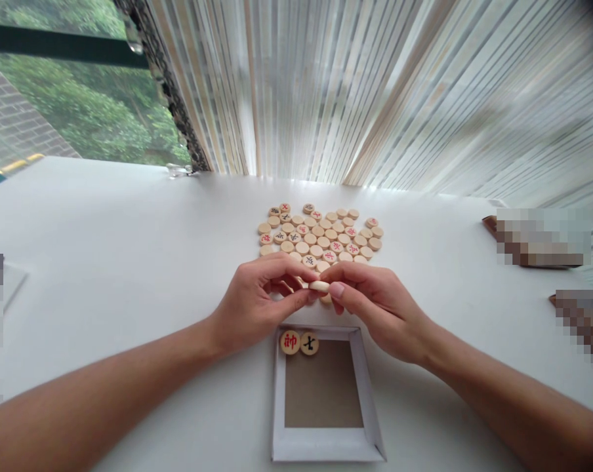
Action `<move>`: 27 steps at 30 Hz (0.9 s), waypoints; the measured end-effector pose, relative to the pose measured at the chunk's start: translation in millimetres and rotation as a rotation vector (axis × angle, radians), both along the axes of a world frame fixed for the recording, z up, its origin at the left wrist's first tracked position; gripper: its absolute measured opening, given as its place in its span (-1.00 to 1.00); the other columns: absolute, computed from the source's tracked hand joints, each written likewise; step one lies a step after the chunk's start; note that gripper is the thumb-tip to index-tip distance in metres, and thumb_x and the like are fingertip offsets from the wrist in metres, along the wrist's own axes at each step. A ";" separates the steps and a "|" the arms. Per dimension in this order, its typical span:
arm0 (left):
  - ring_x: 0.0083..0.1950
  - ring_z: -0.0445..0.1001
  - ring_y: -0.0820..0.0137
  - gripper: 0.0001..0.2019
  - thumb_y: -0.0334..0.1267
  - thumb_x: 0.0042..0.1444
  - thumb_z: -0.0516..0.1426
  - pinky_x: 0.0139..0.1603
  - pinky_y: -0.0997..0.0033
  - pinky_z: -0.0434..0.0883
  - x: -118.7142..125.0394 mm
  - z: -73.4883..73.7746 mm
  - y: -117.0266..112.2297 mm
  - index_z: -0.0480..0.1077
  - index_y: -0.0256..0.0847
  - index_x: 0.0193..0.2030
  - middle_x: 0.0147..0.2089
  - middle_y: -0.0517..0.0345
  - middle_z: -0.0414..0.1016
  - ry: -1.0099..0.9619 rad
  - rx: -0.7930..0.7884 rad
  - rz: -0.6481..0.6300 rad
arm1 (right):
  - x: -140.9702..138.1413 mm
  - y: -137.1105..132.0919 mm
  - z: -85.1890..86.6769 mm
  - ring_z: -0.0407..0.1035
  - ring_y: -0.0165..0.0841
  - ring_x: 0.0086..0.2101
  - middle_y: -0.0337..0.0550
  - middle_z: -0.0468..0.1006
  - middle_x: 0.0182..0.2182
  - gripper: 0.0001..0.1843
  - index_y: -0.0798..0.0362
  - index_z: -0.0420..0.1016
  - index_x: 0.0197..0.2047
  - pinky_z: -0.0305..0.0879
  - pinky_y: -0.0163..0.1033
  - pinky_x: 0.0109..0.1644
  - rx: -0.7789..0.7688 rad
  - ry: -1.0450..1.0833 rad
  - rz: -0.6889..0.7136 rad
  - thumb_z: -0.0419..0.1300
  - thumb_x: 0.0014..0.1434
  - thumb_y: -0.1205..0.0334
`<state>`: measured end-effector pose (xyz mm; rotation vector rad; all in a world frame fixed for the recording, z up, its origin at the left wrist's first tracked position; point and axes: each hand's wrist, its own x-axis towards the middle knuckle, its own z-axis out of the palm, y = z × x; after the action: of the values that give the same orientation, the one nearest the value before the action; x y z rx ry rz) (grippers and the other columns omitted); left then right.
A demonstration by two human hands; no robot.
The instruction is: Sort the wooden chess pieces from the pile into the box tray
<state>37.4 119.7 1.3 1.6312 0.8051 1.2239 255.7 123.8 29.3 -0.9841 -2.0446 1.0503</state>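
Observation:
Between the fingertips of my left hand [264, 288] and my right hand [375, 301] is a pale round xiangqi piece [319, 286], turned nearly edge-on so its face does not show. Both hands pinch it from opposite sides, above the near end of a spread of wooden xiangqi pieces [310, 240]. Some of those show red or black characters; others show plain faces. Below my hands lies a shallow white box [326, 447] with a brown bottom. In its far left corner sit a red-marked piece [290, 342] and a black-marked piece [309, 343], side by side.
Everything rests on a white table [129, 262]. Striped string curtains [306, 92] hang along its far edge, with a window [90, 98] at the far left. Two brown-edged objects [532, 246], partly blurred out, are at the right. A pale blurred item [14, 288] is at the left edge.

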 end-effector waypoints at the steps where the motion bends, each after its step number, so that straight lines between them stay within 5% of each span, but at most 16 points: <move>1: -0.20 0.66 0.39 -0.90 -0.42 0.20 0.36 -0.26 0.50 0.62 -0.1 -0.2 0.4 0.65 -0.24 -0.14 -0.16 0.04 0.64 -0.003 0.017 0.009 | 0.8 0.4 -0.2 0.39 -0.37 -0.40 -0.21 0.57 -0.41 -0.72 0.06 0.60 -0.15 0.27 -0.26 -0.31 -0.010 0.010 -0.001 0.14 0.48 0.10; 14: -0.24 0.59 0.43 -0.90 -0.43 0.18 0.36 -0.30 0.49 0.58 -1.2 -0.8 0.6 0.69 -0.18 -0.19 -0.15 0.06 0.60 0.079 0.136 0.047 | 1.0 1.8 3.5 0.40 -0.37 -0.44 -0.15 0.64 -0.39 -0.74 0.09 0.69 -0.06 0.33 -0.27 -0.40 -0.120 0.049 -0.004 0.45 0.25 0.12; 27: -0.29 0.59 0.45 -0.86 -0.47 0.14 0.31 -0.32 0.50 0.57 -0.2 1.7 -1.0 0.64 -0.22 -0.17 -0.15 0.06 0.60 0.114 0.108 0.025 | 5.9 2.7 9.8 0.44 -0.37 -0.42 -0.18 0.62 -0.40 -0.86 0.06 0.67 -0.16 0.42 -0.26 -0.34 -0.003 -0.060 -0.002 0.40 0.18 0.30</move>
<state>37.3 118.7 3.0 1.7968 0.8446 1.2192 261.6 126.5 39.1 -1.0298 -2.0907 1.0343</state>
